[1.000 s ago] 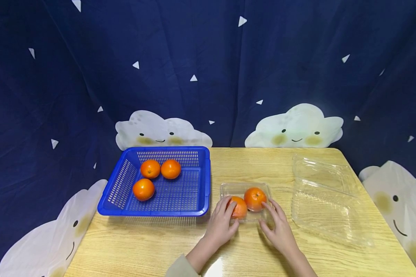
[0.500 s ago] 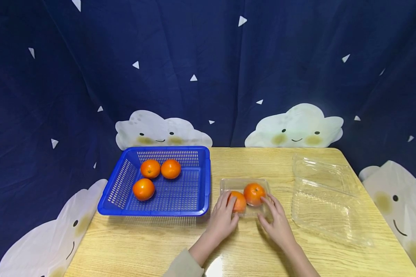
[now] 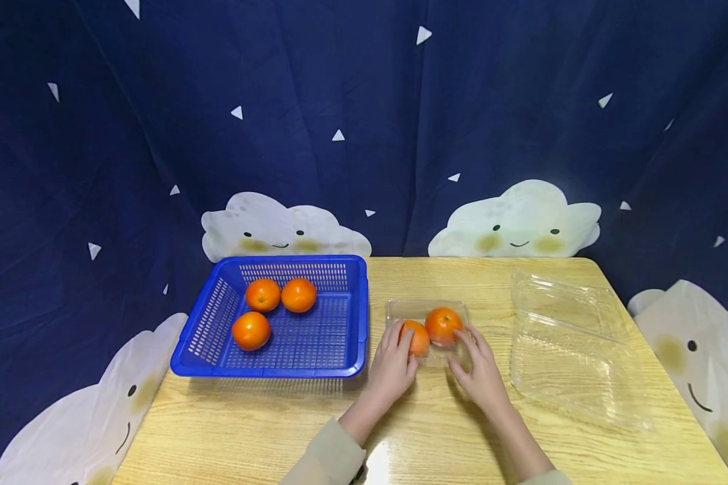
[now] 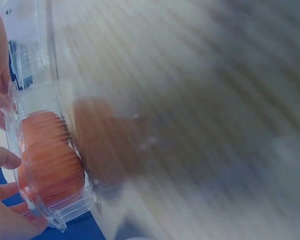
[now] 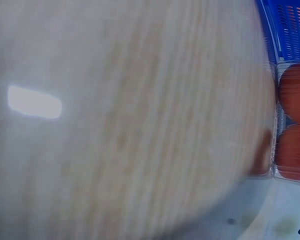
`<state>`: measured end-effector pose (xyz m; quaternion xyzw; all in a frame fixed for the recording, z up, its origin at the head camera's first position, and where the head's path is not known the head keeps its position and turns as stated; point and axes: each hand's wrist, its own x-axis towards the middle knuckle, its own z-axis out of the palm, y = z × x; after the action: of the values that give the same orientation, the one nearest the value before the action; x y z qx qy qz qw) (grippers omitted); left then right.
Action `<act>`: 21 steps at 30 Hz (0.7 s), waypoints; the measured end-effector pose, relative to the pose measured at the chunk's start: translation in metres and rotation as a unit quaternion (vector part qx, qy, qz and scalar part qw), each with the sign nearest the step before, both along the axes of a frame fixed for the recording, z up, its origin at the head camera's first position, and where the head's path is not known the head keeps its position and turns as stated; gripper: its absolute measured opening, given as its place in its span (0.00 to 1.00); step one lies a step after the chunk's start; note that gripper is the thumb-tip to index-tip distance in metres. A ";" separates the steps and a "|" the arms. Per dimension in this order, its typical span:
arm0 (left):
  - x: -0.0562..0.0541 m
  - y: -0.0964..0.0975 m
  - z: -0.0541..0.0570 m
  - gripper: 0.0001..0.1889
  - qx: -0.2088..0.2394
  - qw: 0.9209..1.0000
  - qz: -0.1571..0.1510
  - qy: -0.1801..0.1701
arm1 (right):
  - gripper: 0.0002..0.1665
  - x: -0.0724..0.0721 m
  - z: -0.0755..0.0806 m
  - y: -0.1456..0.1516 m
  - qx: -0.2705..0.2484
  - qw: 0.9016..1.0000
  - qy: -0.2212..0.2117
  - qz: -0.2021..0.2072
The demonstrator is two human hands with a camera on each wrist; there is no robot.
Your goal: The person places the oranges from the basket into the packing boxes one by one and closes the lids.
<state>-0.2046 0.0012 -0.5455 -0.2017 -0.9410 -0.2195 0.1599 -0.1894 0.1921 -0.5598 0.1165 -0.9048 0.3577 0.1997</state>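
A small clear plastic container (image 3: 427,306) with two oranges in it is right of the basket, at the middle of the table. My left hand (image 3: 389,367) grips its left side, fingers over the rim beside the left orange (image 3: 419,340). At the right side, my right hand (image 3: 479,370) holds the container with bent fingers near the right orange (image 3: 443,326). In the left wrist view, fingers (image 4: 7,159) of the left hand lie at the container's rim, and both oranges show through the ribbed wall. The right wrist view shows the oranges (image 5: 295,152) at its right edge, the right hand out of sight.
A blue slotted basket (image 3: 267,372) with three oranges (image 3: 251,331) inside stands on the left of the wooden table (image 3: 437,431). A larger open clear plastic clamshell (image 3: 573,364) lies on the right. A dark blue curtain (image 3: 364,87) with clouds hangs behind.
Both hands and the container with its two oranges have shifted away from me, toward the table's back edge. The basket and the clamshell have stayed put.
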 end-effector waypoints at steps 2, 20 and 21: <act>-0.004 0.002 0.000 0.24 0.006 1.000 0.002 0.005 | 0.33 -0.004 0.001 0.000 -0.001 1.000 0.002 0.001; -0.041 0.012 -0.001 0.23 0.033 0.999 0.022 0.022 | 0.31 -0.041 0.007 -0.002 -0.026 1.000 -0.014 -0.004; -0.043 0.013 -0.001 0.23 0.034 0.999 0.024 0.023 | 0.32 -0.043 0.006 -0.002 -0.026 1.000 -0.016 -0.004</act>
<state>-0.2480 0.0138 -0.5466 -0.1782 -0.9336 -0.2431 0.1938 -0.2325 0.1900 -0.5534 0.1017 -0.8985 0.3824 0.1902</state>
